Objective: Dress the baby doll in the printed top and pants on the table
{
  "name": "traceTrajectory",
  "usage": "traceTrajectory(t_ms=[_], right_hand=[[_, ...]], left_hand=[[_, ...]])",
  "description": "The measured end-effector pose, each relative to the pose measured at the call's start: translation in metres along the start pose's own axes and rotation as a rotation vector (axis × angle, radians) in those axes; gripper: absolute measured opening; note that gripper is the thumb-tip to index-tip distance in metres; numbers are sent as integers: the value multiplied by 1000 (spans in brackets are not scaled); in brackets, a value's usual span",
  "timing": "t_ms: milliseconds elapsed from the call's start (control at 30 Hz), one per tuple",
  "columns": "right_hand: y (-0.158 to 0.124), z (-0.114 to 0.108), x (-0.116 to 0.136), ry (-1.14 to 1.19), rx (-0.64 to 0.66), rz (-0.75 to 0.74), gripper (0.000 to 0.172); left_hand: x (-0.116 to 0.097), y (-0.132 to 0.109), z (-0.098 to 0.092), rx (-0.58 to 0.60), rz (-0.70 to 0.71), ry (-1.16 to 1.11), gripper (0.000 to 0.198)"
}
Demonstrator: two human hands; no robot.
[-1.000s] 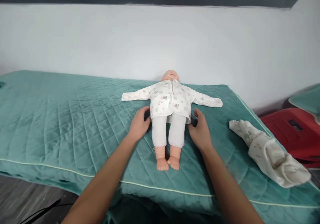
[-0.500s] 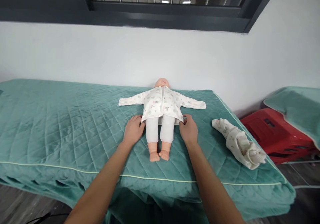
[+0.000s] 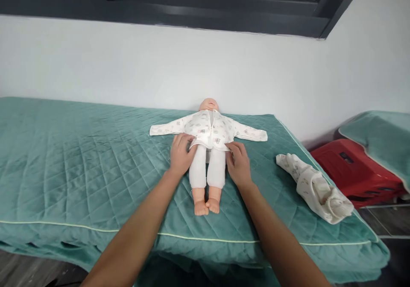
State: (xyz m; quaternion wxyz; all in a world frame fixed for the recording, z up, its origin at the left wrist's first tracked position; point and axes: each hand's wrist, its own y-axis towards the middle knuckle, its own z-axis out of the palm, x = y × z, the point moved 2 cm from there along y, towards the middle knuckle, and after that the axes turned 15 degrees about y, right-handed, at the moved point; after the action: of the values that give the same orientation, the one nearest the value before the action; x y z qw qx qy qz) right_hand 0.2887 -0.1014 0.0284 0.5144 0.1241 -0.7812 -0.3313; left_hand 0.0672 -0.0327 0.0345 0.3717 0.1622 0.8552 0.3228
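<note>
A baby doll (image 3: 215, 171) lies on its back on the green quilted cover (image 3: 96, 171), head toward the wall and bare feet toward me. It wears a white printed jacket (image 3: 201, 127) with both sleeves stretched out sideways. My left hand (image 3: 181, 154) is closed at the jacket's lower left corner, thumb and fingers pinching the hem. At the opposite lower corner, my right hand (image 3: 238, 161) has its fingers on the hem and pinches it too. White cloth legs show below the jacket, between my hands.
A bundled white printed garment (image 3: 315, 188) lies to the right on the cover. Beyond the right edge stands a red plastic container (image 3: 355, 169), partly under a green cloth (image 3: 381, 137). A white wall (image 3: 128, 65) and dark window frame (image 3: 208, 16) rise behind.
Both hands have moved up and inward along the jacket's sides, and the hem sits higher on the doll's legs. The camera view has shifted slightly.
</note>
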Motion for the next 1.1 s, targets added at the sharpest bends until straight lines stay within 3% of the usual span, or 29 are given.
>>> traceTrajectory(t_ms=[67,133,200,267,400,600,767,900,1033,1100], right_hand=[[3,-5,-12,296,-118,218,12],[7,-10,-24,512,-225,400,11],[11,-15,-32,639,-292,477,16],[15,-20,-34,803,-363,515,20],[18,-25,-31,1119,-461,576,31],[20,-29,-26,1171,-445,520,31],[10,-28,-27,1057,-489,582,25],[-16,-35,-12,623,-393,581,33],[-48,-76,22,334,-279,505,25],[-60,-113,42,-97,-166,258,24]], left_hand=[[8,8,7,0,-190,-190,19],[22,12,12,-76,-454,-509,29],[34,15,17,-172,-650,-842,30],[41,16,18,-226,-731,-1047,30],[42,15,13,-313,-736,-1068,29],[38,1,-5,-400,-753,-835,32],[38,-18,-19,-317,-758,-668,39],[33,-36,-36,-135,-670,-395,38],[26,-57,-61,64,-571,-203,40],[24,-66,-72,148,-532,-157,43]])
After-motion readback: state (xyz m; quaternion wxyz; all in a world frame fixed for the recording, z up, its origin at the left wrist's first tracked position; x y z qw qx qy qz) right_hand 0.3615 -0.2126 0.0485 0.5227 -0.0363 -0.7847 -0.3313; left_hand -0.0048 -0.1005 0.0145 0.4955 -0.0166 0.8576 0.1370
